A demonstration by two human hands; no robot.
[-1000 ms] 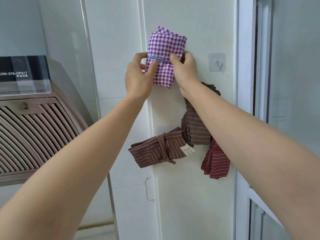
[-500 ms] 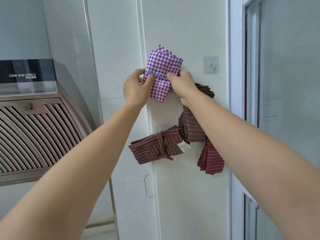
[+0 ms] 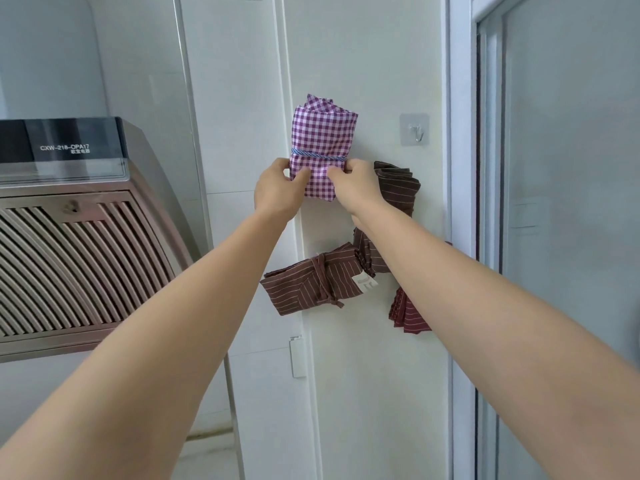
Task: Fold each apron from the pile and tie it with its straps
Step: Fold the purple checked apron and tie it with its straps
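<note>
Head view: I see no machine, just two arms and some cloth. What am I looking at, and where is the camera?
No machine here: a person works with bare hands, and the camera sits on their head, looking along both arms. The left hand and the right hand each pinch the lower part of a folded purple-and-white checked cloth apron, held up before the white wall, a thin blue strap wrapped round its middle. Near it are three folded striped bundles: a brown tied bundle, another brown bundle partly behind the right forearm, and a dark red bundle. A clear stick-on hook is on the wall at right, a metal range hood at left.
</note>
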